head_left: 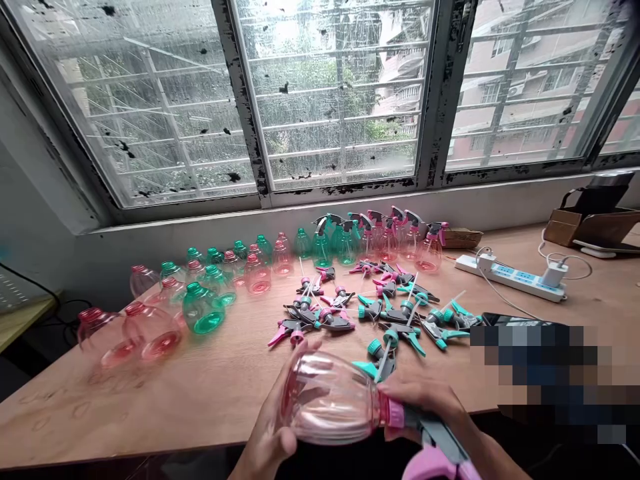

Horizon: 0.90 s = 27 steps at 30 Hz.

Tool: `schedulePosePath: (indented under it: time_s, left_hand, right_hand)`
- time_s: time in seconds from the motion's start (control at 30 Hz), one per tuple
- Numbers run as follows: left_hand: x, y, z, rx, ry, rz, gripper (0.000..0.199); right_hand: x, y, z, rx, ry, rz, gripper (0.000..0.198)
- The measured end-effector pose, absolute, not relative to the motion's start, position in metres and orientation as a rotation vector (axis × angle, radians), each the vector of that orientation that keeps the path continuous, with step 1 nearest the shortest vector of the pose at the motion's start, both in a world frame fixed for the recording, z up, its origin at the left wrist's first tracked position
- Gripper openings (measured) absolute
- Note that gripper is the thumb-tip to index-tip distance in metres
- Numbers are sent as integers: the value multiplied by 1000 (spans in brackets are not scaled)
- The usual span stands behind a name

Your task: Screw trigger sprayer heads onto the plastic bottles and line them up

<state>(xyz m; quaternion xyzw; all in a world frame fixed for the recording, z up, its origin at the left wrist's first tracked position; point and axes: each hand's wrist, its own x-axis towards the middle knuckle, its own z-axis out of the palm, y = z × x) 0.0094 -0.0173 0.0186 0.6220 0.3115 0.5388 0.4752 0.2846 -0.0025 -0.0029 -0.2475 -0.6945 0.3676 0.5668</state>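
A clear pink spray bottle (335, 400) lies sideways between my hands, low over the table's front edge. My left hand (273, 423) is wrapped round its base end. At the neck, my right hand (430, 397) grips the pink collar of the grey and pink trigger sprayer (435, 433), which sits on the bottle's mouth. Whether the thread is tight cannot be seen. Just beyond the bottle lie loose sprayer heads, the pink and grey ones (320, 313) to the left and the teal and grey ones (405, 320) to the right.
Open pink bottles (155, 333) and green bottles (203, 310) stand at the left of the wooden table (210, 393). Bottles fitted with sprayers (390, 240) line the wall. A white power strip (510, 277) with cords, a cardboard box (590, 220) and a blurred dark object (525, 323) are at the right.
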Motion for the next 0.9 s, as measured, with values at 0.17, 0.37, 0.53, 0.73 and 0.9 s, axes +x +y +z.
schedulePosePath:
  time_s: [0.17,0.37,0.53,0.73,0.9]
  left_hand:
    - [24,-21,15,1514,746,1366,85]
    - [29,-28,12,2053,792,1539,93]
    - [39,-41,14,2149,827,1752,68]
    - [21,-25,21,2559,904,1391,92]
    - [-8,8,19,2484,1268,1350,88]
  right_hand:
    - [278,-6,-10,-593,-1416,1193,48]
    - [267,-3,-10,-451,-1075,1567,43]
    - [275,-14,10,-578,-1018,1701,40]
    - [312,-1,33,-713,-1261,1346,45]
    - [367,66,97,-1163,-1436,159,38]
